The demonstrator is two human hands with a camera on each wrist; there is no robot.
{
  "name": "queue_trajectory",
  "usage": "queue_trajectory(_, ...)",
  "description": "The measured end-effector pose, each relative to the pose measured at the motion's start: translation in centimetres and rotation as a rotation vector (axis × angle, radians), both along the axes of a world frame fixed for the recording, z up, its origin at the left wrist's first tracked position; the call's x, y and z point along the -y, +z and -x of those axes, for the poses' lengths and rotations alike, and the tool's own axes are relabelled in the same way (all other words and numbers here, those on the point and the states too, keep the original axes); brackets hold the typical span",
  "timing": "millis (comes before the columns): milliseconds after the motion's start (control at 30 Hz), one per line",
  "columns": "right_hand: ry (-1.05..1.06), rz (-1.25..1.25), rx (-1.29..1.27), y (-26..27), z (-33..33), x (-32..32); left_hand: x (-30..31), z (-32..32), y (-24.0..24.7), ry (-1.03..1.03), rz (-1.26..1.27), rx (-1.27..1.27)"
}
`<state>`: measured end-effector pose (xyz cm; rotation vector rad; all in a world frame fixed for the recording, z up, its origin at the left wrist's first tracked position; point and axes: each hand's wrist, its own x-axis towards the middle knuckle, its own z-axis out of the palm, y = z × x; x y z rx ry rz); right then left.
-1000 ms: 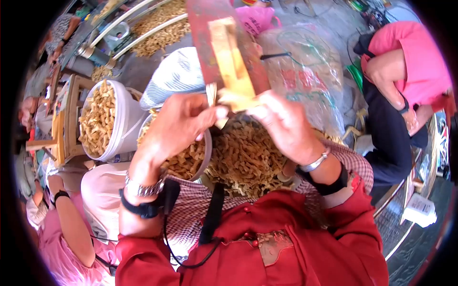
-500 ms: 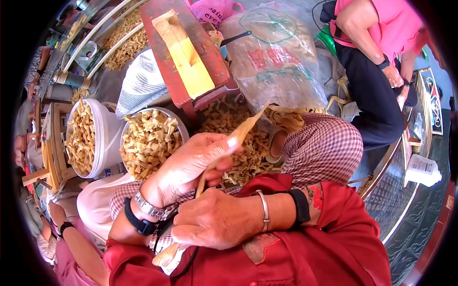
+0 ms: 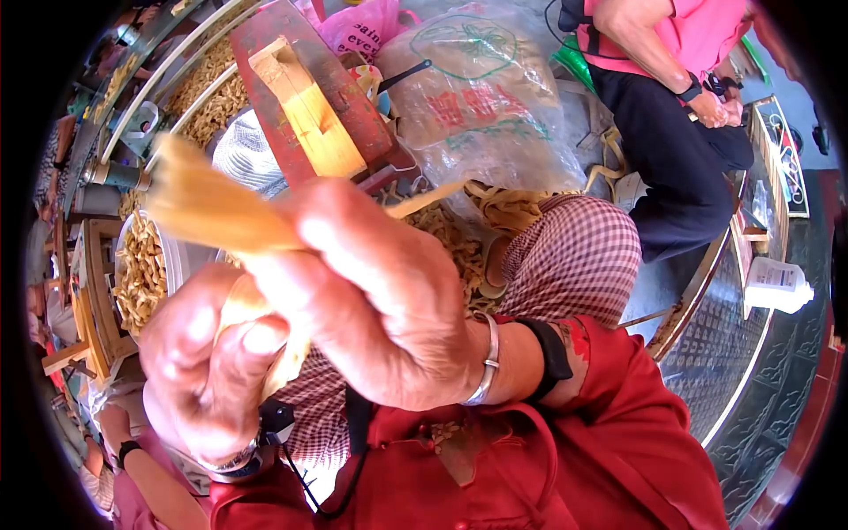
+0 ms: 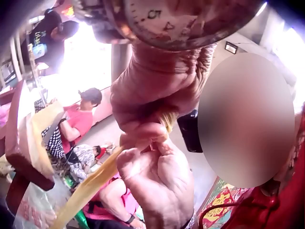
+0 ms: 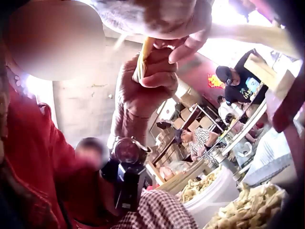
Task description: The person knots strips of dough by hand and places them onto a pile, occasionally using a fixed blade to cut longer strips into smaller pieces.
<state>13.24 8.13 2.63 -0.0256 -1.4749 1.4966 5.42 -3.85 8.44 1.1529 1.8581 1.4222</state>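
A yellowish-tan flat strip [image 3: 208,208] is held up close to the head camera, its wide end blurred at the upper left. The right hand [image 3: 380,305] pinches it between thumb and fingers. Just below and to the left, the left hand [image 3: 208,362] grips a lower part of the strip with curled fingers. In the left wrist view the two hands touch, and a long strip [image 4: 90,186] runs down to the lower left. The right wrist view shows the left hand [image 5: 143,90] pinching a gathered end [image 5: 143,62].
A red bench [image 3: 265,97] bears a wooden block [image 3: 314,124]. Tubs of small knotted pieces [image 3: 141,274] stand at the left. A plastic sack [image 3: 486,97] lies beyond the checked cloth [image 3: 579,256]. Another person [image 3: 645,132] sits at the right; a white bottle [image 3: 777,284] stands nearby.
Both hands have risen from the lap toward the head camera with the strip. The right hand has moved up and left, now beside the left hand. The view has shifted slightly.
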Motion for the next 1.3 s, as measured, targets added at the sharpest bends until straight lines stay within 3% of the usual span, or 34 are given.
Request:
queue_trajectory(67,0.072,-0.040,0.129,1.3,-0.1,-0.7,0.1,-0.9,0.4,0.139,0.019,-0.446)
queue_trajectory(100,0.122,-0.059,0.190,1.7,-0.1,-1.1,-0.3,-0.3,-0.4,0.151,-0.091,-0.748)
queue_trajectory(133,0.195,-0.071,0.273,1.8,-0.2,-1.7,-0.5,-0.4,0.1,0.140,-0.051,-0.722)
queue_trajectory(200,0.277,-0.140,0.364,1.6,-0.1,-2.8,-1.7,0.2,-0.1,0.157,-0.172,-1.163)
queue_trajectory(233,0.324,-0.314,0.347,1.0,0.0,-3.4,-1.9,0.1,-0.6,0.159,-0.180,-1.115)
queue_trajectory(300,0.374,-0.371,0.326,0.3,0.1,-4.2,-2.2,0.5,-1.4,0.111,-0.189,-1.014)
queue_trajectory(367,0.415,-0.264,0.325,0.0,0.1,-4.0,-1.8,1.6,-2.1,0.028,-0.169,-0.976)
queue_trajectory(400,0.434,-0.209,0.323,-0.2,0.1,-3.8,-1.5,1.6,-2.5,0.064,-0.187,-0.706)
queue_trajectory(467,0.278,-0.200,0.266,-0.9,0.1,-3.1,-0.9,1.6,-2.9,0.132,-0.212,-0.168)
queue_trajectory(500,0.279,-0.243,0.209,-1.3,0.2,-3.0,-0.8,2.2,-3.0,0.082,-0.261,0.079)
queue_trajectory(700,0.254,-0.249,0.148,-2.5,-0.6,-3.2,-0.5,1.4,-3.8,-0.004,-0.194,0.620)
queue_trajectory(800,0.315,-0.236,0.227,-2.7,-1.3,-4.2,-1.5,0.4,-3.1,-0.078,-0.117,0.376)
queue_trajectory(900,0.262,-0.258,0.270,-3.7,-1.2,-3.9,-2.8,0.4,-3.9,-0.116,-0.193,-0.307)
queue_trajectory(1000,0.193,-0.141,0.228,-4.7,-0.6,-3.2,-2.9,0.5,-4.8,0.007,-0.150,-0.360)
queue_trajectory(1033,0.272,0.006,0.329,-4.9,-1.0,-3.4,-2.8,0.6,-4.9,-0.002,-0.082,-0.263)
queue_trajectory(1133,0.362,0.124,0.386,-4.7,-1.6,-3.6,-3.0,0.3,-5.7,-0.076,-0.059,0.482)
queue_trajectory(1233,0.564,0.292,0.400,-4.7,-2.3,-3.6,-2.3,1.6,-6.6,-0.301,-0.036,0.745)
queue_trajectory(1267,0.398,0.029,0.398,-5.5,-2.5,-3.8,-2.3,1.6,-6.3,-0.291,-0.031,0.789)
queue_trajectory(1300,0.353,-0.033,0.419,-5.3,-2.9,-4.4,-2.3,1.7,-6.4,-0.289,-0.121,0.802)
